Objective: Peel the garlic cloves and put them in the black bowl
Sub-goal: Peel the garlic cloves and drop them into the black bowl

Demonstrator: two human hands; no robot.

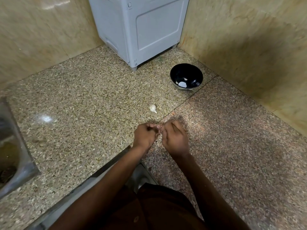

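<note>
Sink point(15, 146) at far left, steel, set into the desk point(79, 103), speckled granite, glossy.

My left hand point(144, 136) and right hand point(176, 140) meet over the desk's near edge, fingertips together, curled in around something small. Likely a clove mid-peel, but it is hidden and blurred; I cannot tell for sure what is pinched.

Garlic point(153, 108) lies on the desk just beyond my hands, white, skin on, untouched. Bulb or single clove, I cannot tell.

Bowl point(186, 77) sits farther back and right, well apart from the garlic, upright. White bits inside it: peeled cloves or glare, unclear.

Judgement: task in the middle at best. One piece in hand, one waiting, perhaps a little already in the bowl.

Grey plastic cabinet point(139, 30) stands in the back corner. Beige stone walls on both sides. The desk's right slab runs pinker.
</note>
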